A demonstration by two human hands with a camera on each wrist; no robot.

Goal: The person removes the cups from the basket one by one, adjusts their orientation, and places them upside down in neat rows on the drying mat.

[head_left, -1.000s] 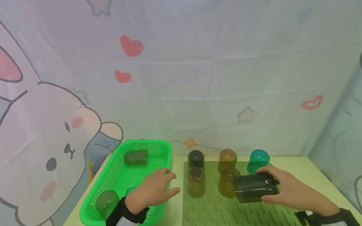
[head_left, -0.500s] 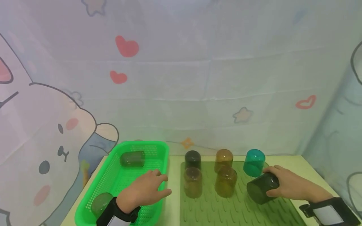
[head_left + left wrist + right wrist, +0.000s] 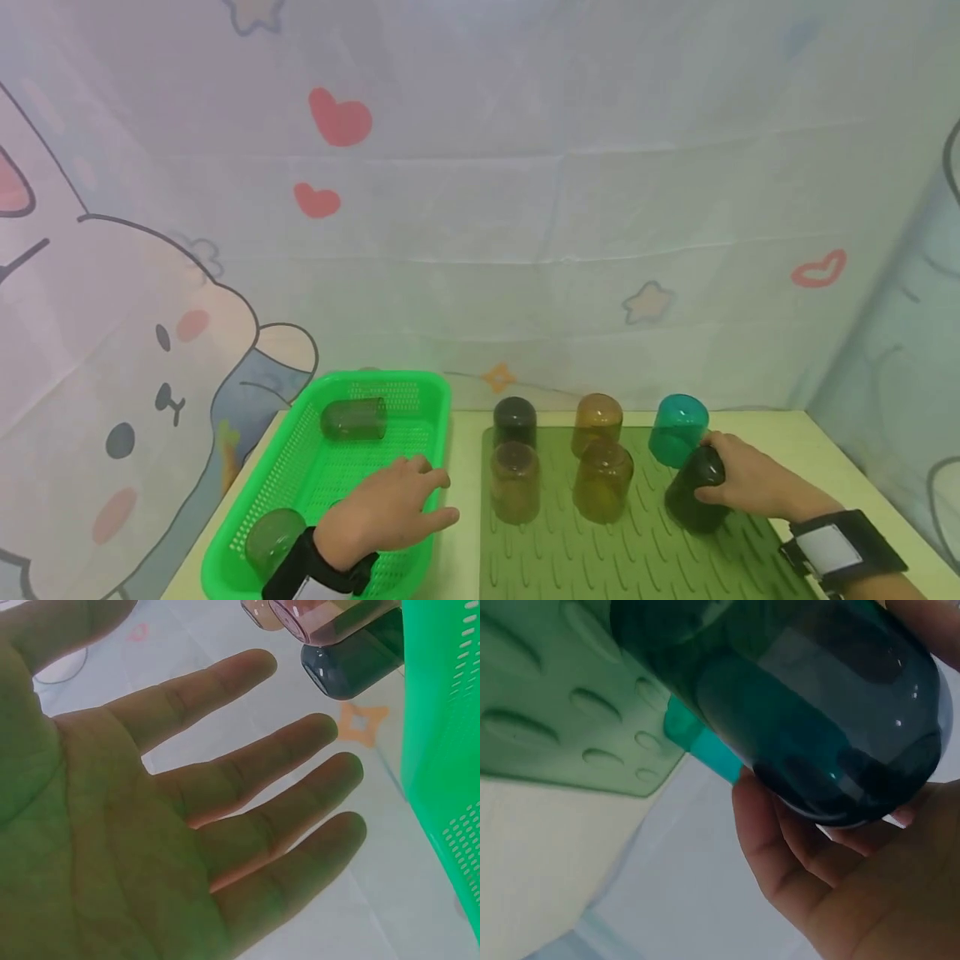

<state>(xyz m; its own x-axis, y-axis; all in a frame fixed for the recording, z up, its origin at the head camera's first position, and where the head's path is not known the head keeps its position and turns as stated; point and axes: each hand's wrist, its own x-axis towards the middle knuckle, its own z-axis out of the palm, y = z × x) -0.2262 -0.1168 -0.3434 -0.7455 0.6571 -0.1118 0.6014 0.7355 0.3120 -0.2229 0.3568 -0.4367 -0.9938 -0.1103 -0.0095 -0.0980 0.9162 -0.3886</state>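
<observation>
My right hand (image 3: 757, 481) grips a dark grey see-through cup (image 3: 697, 500) near its closed end. The cup is tilted, mouth down, low over the green ridged mat (image 3: 570, 567); whether its rim touches the mat I cannot tell. Just behind it a teal cup (image 3: 678, 432) stands upside down. Upside down in the middle are two amber cups, the front one (image 3: 603, 483) and the back one (image 3: 597, 421). To their left a brownish cup (image 3: 515, 487) stands before a dark cup (image 3: 514, 419). My left hand (image 3: 382, 508) hovers over the green basket's right side, fingers spread, holding nothing.
The green perforated basket (image 3: 442, 400) stands at the left of the pale table (image 3: 780, 429). Inside, a grey cup (image 3: 354, 419) lies on its side at the back and a clear greenish cup (image 3: 272, 537) at the front. A printed cloth (image 3: 480, 208) hangs behind the table.
The dark grey cup has swung from lying sideways to nearly mouth down and moved right, away from the front amber cup. My left hand has barely moved.
</observation>
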